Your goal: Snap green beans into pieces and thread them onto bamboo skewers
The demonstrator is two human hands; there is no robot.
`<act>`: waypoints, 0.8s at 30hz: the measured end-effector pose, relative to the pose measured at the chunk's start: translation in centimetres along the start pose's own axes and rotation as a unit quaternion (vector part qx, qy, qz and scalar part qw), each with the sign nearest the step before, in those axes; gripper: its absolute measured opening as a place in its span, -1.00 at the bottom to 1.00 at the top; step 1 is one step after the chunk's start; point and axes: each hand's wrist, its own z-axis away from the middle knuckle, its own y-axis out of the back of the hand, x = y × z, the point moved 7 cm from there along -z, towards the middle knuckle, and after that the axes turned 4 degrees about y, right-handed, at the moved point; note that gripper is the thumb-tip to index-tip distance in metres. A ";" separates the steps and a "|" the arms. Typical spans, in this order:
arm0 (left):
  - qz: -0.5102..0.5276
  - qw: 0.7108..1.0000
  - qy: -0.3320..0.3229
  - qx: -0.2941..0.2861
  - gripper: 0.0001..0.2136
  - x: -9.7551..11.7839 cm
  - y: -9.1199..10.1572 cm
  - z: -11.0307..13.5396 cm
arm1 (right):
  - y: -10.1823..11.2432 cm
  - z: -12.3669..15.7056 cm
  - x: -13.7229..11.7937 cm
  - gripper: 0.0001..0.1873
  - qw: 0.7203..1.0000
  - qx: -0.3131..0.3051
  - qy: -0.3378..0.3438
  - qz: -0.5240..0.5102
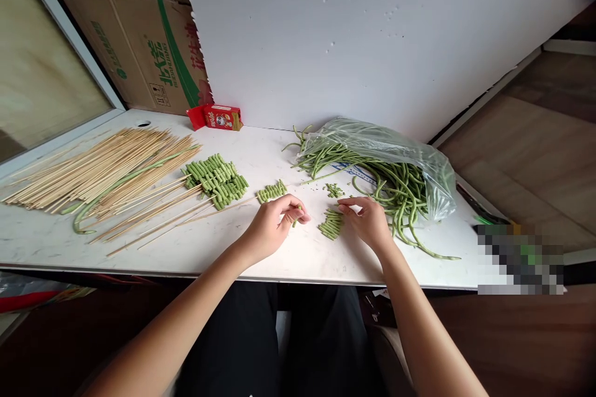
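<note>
My left hand (274, 226) is closed in a pinch around a short green bean piece (297, 217), held just above the table. My right hand (367, 220) has its thumb and forefinger together at the edge of a row of cut bean pieces (330, 224); whether a piece is between them I cannot make out. Beyond my left hand lies a short row of bean pieces (272, 191) on a bamboo skewer. Further left, several skewers of bean pieces (216, 180) are stacked. A small heap of bean ends (334, 190) sits behind the cut row.
Many bare bamboo skewers (93, 167) spread across the left, with a long bean (121, 183) lying over them. At the right, long green beans (405, 189) spill from a clear plastic bag (372, 136). A red box (223, 118) stands by the white back panel (349, 43).
</note>
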 end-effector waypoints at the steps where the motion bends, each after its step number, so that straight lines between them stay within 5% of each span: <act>1: -0.024 0.999 -0.020 0.011 -0.77 0.4 0.2 -0.1 | -0.2 0.0 0.0 -0.77 1.000 -0.005 0.013 0.016; 5: -0.079 0.994 -0.061 0.051 -0.81 1.1 0.8 -0.2 | -1.2 0.1 -0.3 -0.74 0.995 -0.046 0.074 0.056; 11: -0.017 0.998 -0.005 0.066 -0.77 -0.3 1.3 -0.3 | -0.4 -0.2 -0.9 -0.62 0.997 -0.033 0.072 0.006; 18: 0.055 0.995 0.057 0.057 -0.67 -1.5 1.0 -0.3 | -0.4 1.4 -7.1 -0.63 0.969 -0.107 0.061 -0.212; 24: 0.122 0.988 0.078 0.062 -0.65 -1.5 1.0 -0.3 | 0.2 2.5 -10.1 -0.71 0.965 -0.054 0.142 -0.213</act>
